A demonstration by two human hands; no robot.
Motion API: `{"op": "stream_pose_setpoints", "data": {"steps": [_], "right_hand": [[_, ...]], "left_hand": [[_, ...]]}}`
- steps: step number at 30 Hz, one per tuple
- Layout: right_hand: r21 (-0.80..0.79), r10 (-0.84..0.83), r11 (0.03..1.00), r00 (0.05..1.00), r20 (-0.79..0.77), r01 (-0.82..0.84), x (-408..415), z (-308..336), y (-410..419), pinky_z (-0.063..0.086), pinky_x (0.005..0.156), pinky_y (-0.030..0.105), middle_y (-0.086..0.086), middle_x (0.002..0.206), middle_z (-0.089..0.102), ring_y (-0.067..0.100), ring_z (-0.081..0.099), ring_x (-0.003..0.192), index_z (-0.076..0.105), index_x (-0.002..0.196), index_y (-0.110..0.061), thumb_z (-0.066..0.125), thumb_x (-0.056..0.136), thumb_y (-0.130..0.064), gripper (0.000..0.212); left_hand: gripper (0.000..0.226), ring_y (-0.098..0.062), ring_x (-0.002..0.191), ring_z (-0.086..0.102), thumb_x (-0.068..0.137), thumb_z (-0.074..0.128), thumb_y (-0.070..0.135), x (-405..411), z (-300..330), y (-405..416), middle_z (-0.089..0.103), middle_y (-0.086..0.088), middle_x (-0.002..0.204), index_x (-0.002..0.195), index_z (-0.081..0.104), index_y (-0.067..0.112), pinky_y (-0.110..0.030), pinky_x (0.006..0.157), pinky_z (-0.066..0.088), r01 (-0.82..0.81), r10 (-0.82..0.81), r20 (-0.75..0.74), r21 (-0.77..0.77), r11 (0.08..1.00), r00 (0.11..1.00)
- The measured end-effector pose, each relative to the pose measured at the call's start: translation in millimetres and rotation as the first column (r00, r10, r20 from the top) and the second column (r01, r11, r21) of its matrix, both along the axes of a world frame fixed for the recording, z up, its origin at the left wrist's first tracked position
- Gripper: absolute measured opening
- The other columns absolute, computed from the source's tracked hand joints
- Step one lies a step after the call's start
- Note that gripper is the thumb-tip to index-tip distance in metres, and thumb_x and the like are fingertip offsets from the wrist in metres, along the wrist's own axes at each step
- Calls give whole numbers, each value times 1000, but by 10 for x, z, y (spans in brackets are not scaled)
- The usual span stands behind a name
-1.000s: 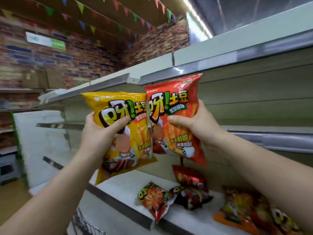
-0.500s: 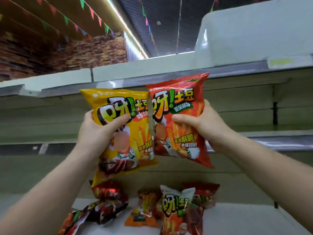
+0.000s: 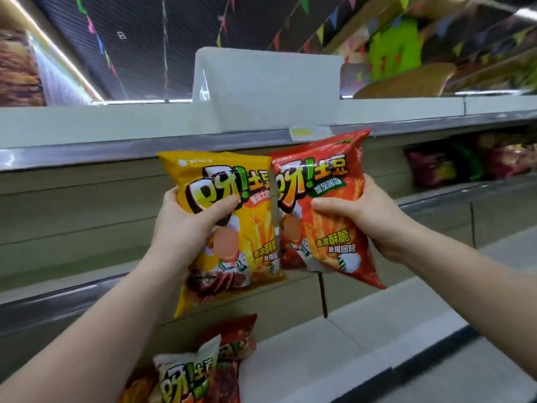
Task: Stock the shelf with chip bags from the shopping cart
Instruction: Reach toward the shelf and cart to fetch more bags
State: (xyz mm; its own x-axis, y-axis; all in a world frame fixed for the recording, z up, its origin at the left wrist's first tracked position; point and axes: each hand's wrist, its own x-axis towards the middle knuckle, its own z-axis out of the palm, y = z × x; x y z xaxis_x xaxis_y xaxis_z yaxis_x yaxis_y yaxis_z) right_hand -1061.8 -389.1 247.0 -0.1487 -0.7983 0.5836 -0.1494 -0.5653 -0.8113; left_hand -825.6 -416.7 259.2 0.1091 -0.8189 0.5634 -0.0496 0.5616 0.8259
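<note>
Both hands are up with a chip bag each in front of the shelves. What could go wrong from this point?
1. The left hand and right hand each grip only one side edge of the yellow bag and red bag, so either could slip or swing.
2. The bags on the lower shelf lie in a loose heap, so more bags dropped there may slide off.
3. The picture is blurred, so placement may be imprecise.

Dark ceiling [image 3: 180, 39], coloured bunting [image 3: 96, 33]

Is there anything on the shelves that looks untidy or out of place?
Yes. The chip bags on the lower shelf lie in a loose overlapping heap, tilted, not in a row. The yellow bag and red bag look undamaged.
</note>
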Motion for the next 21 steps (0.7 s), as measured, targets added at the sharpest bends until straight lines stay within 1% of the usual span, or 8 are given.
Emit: {"op": "stream_pose_setpoints", "data": {"steps": [3, 6, 7, 9, 12, 16, 18, 21], "right_hand": [[5, -87, 996, 996, 13, 87, -138, -66, 169, 58, 78, 36, 6, 101, 72, 21, 70, 87, 61, 113, -12, 78, 68, -11, 48], [13, -180, 984, 983, 38, 179, -282, -167, 357, 58, 76, 32, 3, 97, 72, 18, 70, 84, 61, 103, -18, 79, 69, -9, 40], [21, -210, 978, 977, 42, 209, -324, -198, 427, 58, 75, 31, 2, 96, 72, 16, 70, 83, 60, 101, -21, 81, 67, -11, 41], [56, -274, 961, 961, 39, 272, -438, -257, 546, 58, 77, 35, 2, 99, 72, 17, 70, 85, 58, 109, -19, 85, 62, -17, 55], [82, -329, 941, 944, 4, 327, -606, -296, 768, 57, 75, 34, 3, 99, 72, 17, 71, 83, 55, 113, -18, 82, 66, -16, 55], [116, -388, 914, 921, -33, 389, -883, -321, 1045, 58, 66, 26, 1, 97, 71, 13, 71, 78, 52, 113, -19, 81, 67, -17, 54], [126, -412, 900, 909, -62, 417, -1069, -342, 1162, 58, 70, 31, -1, 91, 72, 14, 71, 77, 55, 107, -21, 80, 68, -17, 46], [112, -430, 894, 901, -65, 435, -1390, -359, 1315, 55, 66, 27, -7, 76, 71, 8, 70, 68, 54, 88, -29, 77, 71, -13, 32]], "left_hand": [[108, -22, 93, 70, 35, 93, 42, -166, -23, -75, 70, 2, 106, 129, 46, 17, -47, 88, 54, 111, -111, 14, 23, 994, 994], [106, -22, 94, 70, 34, 91, 47, -356, -96, -120, 71, 2, 107, 128, 48, 19, -47, 88, 54, 208, -210, 31, 46, 977, 977], [106, -23, 94, 70, 33, 89, 50, -426, -123, -119, 71, 2, 107, 127, 49, 19, -47, 88, 54, 238, -240, 37, 55, 970, 970], [106, -23, 94, 70, 32, 91, 54, -575, -180, -120, 71, 2, 107, 125, 53, 21, -47, 87, 55, 291, -296, 57, 72, 954, 954], [97, -22, 91, 71, 35, 87, 51, -813, -264, -69, 72, 1, 105, 122, 55, 22, -47, 85, 56, 352, -357, 44, 92, 932, 933], [77, -22, 90, 71, 51, 86, 39, -1172, -283, 22, 72, -2, 104, 119, 58, 17, -45, 84, 56, 414, -423, 74, 113, 903, 903], [80, -22, 90, 71, 49, 89, 42, -1378, -279, 52, 72, -2, 104, 119, 60, 15, -45, 85, 56, 436, -448, 108, 115, 893, 888], [95, -23, 92, 70, 38, 91, 49, -1726, -287, 110, 71, -3, 106, 121, 58, 15, -45, 85, 56, 458, -470, 135, 112, 882, 872]]}}
